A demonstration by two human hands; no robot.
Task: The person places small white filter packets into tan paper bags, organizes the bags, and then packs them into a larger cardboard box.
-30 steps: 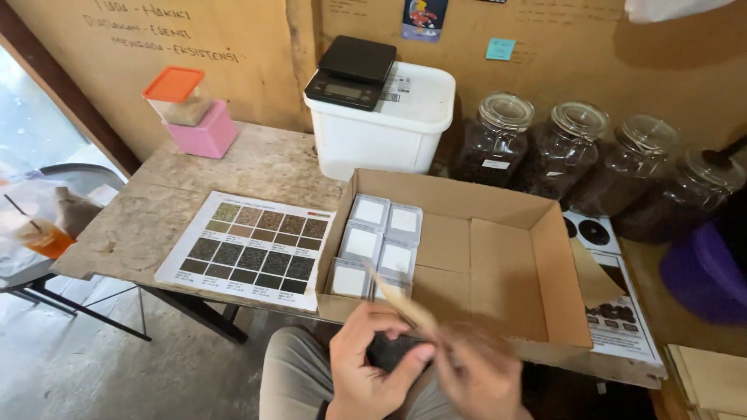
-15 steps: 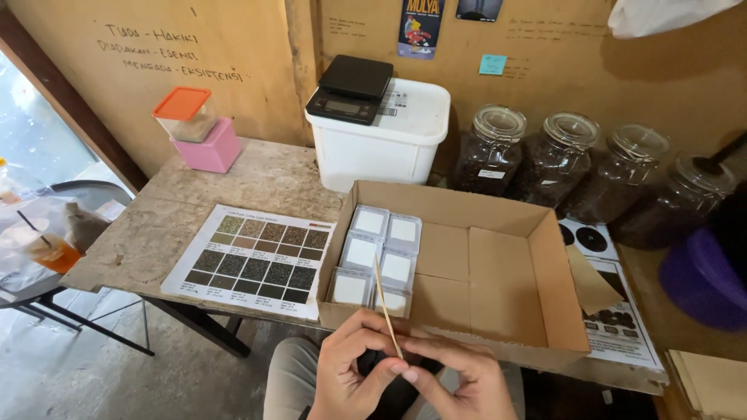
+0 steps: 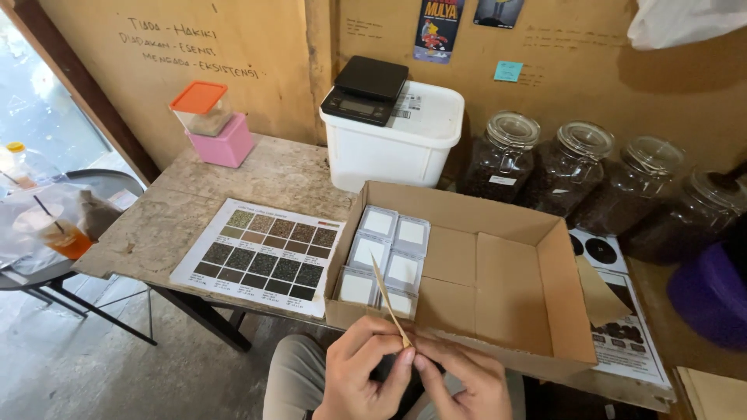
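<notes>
My left hand (image 3: 362, 373) and my right hand (image 3: 459, 385) meet above my lap at the bottom of the view. Together they pinch a thin tan paper piece (image 3: 389, 305), seen edge-on, which sticks up in front of an open cardboard box (image 3: 506, 272). A dark object lies partly hidden between my palms. In the box's left end stand several small white-topped packs (image 3: 385, 260) in rows. The box's right half shows bare cardboard.
A printed chart of dark sample squares (image 3: 264, 253) lies left of the box on a worn table (image 3: 194, 202). Behind stand a white tub (image 3: 405, 148) with a black scale (image 3: 366, 89), pink containers (image 3: 214, 124), and glass jars of dark beans (image 3: 572, 175). An iced drink (image 3: 54, 229) sits far left.
The view has tipped up and steadied. The tan piece, flat and angled a second ago, now stands edge-on between both hands' fingertips.
</notes>
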